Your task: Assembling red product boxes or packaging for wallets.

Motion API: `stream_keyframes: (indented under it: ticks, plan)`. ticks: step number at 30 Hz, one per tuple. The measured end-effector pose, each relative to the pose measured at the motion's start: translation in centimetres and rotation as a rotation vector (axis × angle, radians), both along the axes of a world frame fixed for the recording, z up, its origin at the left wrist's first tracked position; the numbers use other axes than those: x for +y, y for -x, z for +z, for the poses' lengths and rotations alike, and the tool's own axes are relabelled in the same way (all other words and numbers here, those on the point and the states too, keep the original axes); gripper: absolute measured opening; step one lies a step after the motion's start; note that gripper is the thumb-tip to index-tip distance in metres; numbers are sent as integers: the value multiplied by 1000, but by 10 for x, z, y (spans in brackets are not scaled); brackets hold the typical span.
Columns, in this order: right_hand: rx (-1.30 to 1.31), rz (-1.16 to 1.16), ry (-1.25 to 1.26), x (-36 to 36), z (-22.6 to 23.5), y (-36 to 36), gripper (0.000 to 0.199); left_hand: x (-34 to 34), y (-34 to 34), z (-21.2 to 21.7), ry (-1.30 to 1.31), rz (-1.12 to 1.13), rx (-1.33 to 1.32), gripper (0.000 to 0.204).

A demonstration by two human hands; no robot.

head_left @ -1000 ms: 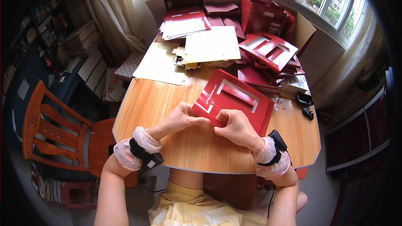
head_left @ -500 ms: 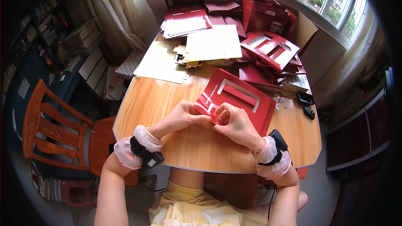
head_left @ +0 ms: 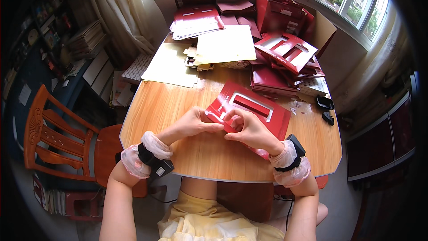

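A glossy red cardboard package (head_left: 278, 124) with cut-out windows lies slanted just beyond my hands, its near left edge lifted off the table. My left hand (head_left: 192, 122) is closed on that edge, thumb stretched along it and fingers behind. From the right, my right hand (head_left: 253, 130) pinches the same edge close by, thumb and index finger curled into a ring. The tips of the two thumbs nearly meet. My fingers cover part of the gripped edge, and my right hand hides some of the panel. Both wrists carry pale cuffs with black strapped devices.
Stacked red packages (head_left: 285, 53) rise at the back right, below a large red box (head_left: 278, 13). Pale yellow sheets (head_left: 167, 67) and a red-and-white pile (head_left: 198, 20) occupy the back left. Small black objects (head_left: 325, 103) sit at the right edge. A wooden chair (head_left: 58, 134) stands left.
The package has tilted and its far edge has come slightly nearer. A strip of it now shows below my right hand. Both hands keep their grip, almost in place.
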State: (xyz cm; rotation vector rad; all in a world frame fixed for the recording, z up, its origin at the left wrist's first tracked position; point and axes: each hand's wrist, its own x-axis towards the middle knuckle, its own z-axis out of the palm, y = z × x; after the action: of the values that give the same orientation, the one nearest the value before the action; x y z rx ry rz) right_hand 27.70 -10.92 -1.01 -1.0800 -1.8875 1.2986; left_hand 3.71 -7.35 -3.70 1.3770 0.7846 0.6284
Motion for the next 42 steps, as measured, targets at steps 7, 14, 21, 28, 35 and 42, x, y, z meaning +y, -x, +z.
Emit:
stream_keyframes:
  ticks: [7,14,21,28,35,42]
  plan:
    - [-319,-48,-312,-17,19,2,46,-2,-1,4,-109,-40,-55,27]
    - [-593,-12,-240,-25,36,-14,45,2,2,5,-107,-18,-68,28]
    - [-464,-77,-210,-25,31,-17,36,4,3,8,-54,-5,-22,25]
    - [-293,-33,-37,-7,16,-28,42,1,0,11,74,37,35,22]
    - [-326,-38,-11,-8,19,-22,44,1,2,12,65,42,70,26]
    - [-328,-17,66,-5,15,-23,45,3,0,13,78,85,106,32]
